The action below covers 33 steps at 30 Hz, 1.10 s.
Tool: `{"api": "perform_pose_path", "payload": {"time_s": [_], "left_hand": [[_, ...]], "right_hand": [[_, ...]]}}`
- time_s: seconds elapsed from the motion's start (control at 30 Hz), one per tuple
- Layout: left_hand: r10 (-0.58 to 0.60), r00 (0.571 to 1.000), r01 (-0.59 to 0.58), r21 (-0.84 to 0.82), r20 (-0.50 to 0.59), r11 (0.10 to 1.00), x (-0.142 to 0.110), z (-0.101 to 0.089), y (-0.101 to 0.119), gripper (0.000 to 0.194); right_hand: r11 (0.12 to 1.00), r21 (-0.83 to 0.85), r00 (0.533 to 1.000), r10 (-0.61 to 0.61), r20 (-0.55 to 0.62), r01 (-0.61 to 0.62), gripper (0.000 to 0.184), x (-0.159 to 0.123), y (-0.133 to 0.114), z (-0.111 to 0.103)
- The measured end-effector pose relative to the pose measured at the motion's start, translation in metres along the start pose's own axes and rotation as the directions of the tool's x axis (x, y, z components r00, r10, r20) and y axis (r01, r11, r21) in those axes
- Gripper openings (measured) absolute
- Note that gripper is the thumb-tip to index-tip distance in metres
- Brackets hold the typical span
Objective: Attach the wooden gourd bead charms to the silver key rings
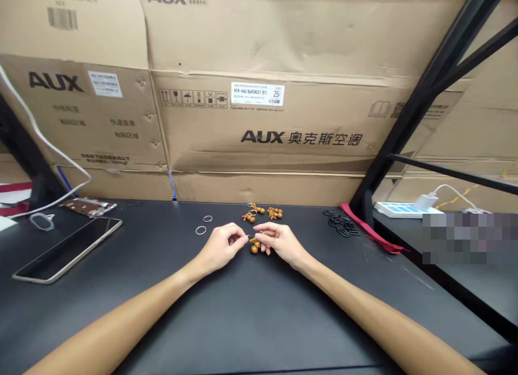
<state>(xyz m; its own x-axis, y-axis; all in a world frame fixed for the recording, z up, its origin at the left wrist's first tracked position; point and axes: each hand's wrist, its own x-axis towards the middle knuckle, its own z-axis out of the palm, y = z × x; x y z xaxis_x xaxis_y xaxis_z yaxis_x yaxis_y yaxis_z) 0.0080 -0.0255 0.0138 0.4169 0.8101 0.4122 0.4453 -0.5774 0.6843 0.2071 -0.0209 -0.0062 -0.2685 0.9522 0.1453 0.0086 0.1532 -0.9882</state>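
Near the middle of the counter [243, 321], I am bringing my left hand [220, 248] and right hand [281, 244] close together, their fingertips nearly meeting. The left is pinching a thin metal pin [246, 236]. A cluster of brown gourd beads [254, 248] is lying just below the right hand's curled fingers; I cannot tell whether they are gripping it. More gourd-bead clusters [275, 213] are lying toward the back edge, with two metal rings [201, 230] left of them and black rubber rings [342, 224] to the right. A smartphone [67, 251] is resting near the left edge, below AUX cardboard cartons [259, 137] standing behind the counter.
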Motion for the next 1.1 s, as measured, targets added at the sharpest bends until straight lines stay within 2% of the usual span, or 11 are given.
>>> {"api": "perform_pose_path", "payload": {"time_s": [0.13, 0.47, 0.67, 0.8, 0.93, 1.1], "left_hand": [[-0.01, 1.0, 0.01, -0.001, 0.001, 1.0, 0.0, 0.0, 0.001, 0.023], [-0.028, 0.999, 0.029, -0.029, 0.026, 0.999, 0.001, -0.001, -0.001, 0.023], [-0.056, 0.994, 0.06, -0.046, 0.09, 0.997, 0.0, -0.001, 0.0, 0.023], [-0.049, 0.993, 0.056, -0.054, 0.111, 0.997, -0.001, -0.001, -0.001, 0.024], [-0.032, 0.998, 0.034, -0.02, 0.06, 0.999, 0.0, 0.0, 0.0, 0.025], [0.087, 0.996, -0.086, 0.02, -0.027, 0.996, -0.002, 0.0, 0.004, 0.019]], "right_hand": [[0.999, 0.046, 0.998, 0.023, 0.051, -0.025, 0.041, -0.001, -0.003, 0.002], [0.999, 0.038, 0.999, 0.012, 0.052, -0.014, 0.032, 0.001, 0.004, 0.0], [0.983, -0.175, 0.999, -0.054, 0.003, 0.054, 0.02, 0.0, 0.009, 0.0], [0.867, -0.448, 0.971, -0.239, 0.007, 0.217, 0.008, -0.003, 0.006, 0.002], [0.739, -0.606, 0.939, -0.342, 0.04, 0.295, 0.01, -0.005, 0.001, 0.003], [0.722, -0.626, 0.94, -0.339, 0.05, 0.294, 0.008, -0.006, -0.001, 0.004]]}}
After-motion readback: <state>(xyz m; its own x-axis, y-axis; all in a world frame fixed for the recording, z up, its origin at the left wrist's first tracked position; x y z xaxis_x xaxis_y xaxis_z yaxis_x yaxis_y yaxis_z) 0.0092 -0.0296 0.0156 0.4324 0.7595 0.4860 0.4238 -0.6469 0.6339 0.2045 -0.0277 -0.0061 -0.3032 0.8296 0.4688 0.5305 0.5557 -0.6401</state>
